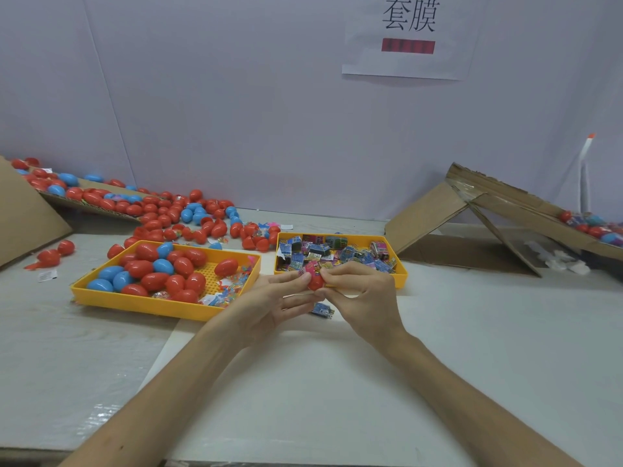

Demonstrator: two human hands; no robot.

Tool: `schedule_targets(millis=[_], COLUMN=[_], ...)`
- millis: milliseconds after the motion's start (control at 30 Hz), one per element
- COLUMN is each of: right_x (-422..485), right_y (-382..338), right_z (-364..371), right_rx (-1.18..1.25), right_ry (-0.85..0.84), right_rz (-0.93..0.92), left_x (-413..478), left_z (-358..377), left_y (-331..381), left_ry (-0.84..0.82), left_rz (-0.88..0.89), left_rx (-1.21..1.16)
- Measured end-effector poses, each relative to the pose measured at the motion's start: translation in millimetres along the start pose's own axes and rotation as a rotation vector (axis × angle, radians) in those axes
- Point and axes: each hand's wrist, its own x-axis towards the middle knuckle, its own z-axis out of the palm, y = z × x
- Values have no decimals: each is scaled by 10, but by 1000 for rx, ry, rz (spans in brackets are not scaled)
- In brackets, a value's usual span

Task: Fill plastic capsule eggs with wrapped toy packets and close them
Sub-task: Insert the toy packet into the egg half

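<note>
Red egg [316, 284] held off the table [337, 382], between the two hands, just in front of the near rim of the packet tray [402, 276].

- Left hand [276, 299]: palm turned up, fingers reaching to the right under the egg, thumb on its upper left side. It holds the shell.
- Right hand [362, 294]: fingers curled, forefinger on top of the egg and thumb beneath it, pinching from the right.
- Pink packet [310, 268] pokes out of the top of the egg, in the gap between left thumb and right forefinger. How deep it sits cannot be told.
- Egg's long axis stands nearly upright, tipped slightly up and to the left; the open end points up and away, toward the packet tray.
- Both hands are equally close to the egg. The packet end lies nearest the right forefinger, so the push-in likely falls to that finger, straight down the long axis.
- No second half of this egg can be made out in either hand; it may be hidden.

Judged stage: stuffing, closing not yet done.

Nearby: a blue packet [323, 310] lies on the table just below the hands; the egg tray [135, 301] sits to the left.
</note>
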Motion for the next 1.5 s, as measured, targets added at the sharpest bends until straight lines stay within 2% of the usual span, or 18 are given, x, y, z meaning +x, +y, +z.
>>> schedule_targets(millis=[100, 267, 700, 900, 1133, 1333, 1500], right_x=[5, 32, 9, 15, 20, 22, 16], right_y=[-13, -7, 33, 29, -8, 11, 3], right_z=[-2, -30, -20, -24, -18, -25, -16], right_rx=[11, 63, 5, 19, 71, 17, 32], right_ry=[5, -41, -20, -31, -55, -54, -44], right_rz=[3, 110, 8, 11, 105, 24, 37], left_x=[-7, -28, 6, 2, -15, -14, -1], left_z=[11, 11, 0, -1, 8, 19, 12], left_y=[9, 11, -39, -31, -14, -9, -31], left_ry=[-13, -75, -69, -78, -116, -134, -132], left_rz=[4, 21, 10, 6, 0, -9, -14], left_rx=[-1, 34, 27, 52, 66, 75, 96])
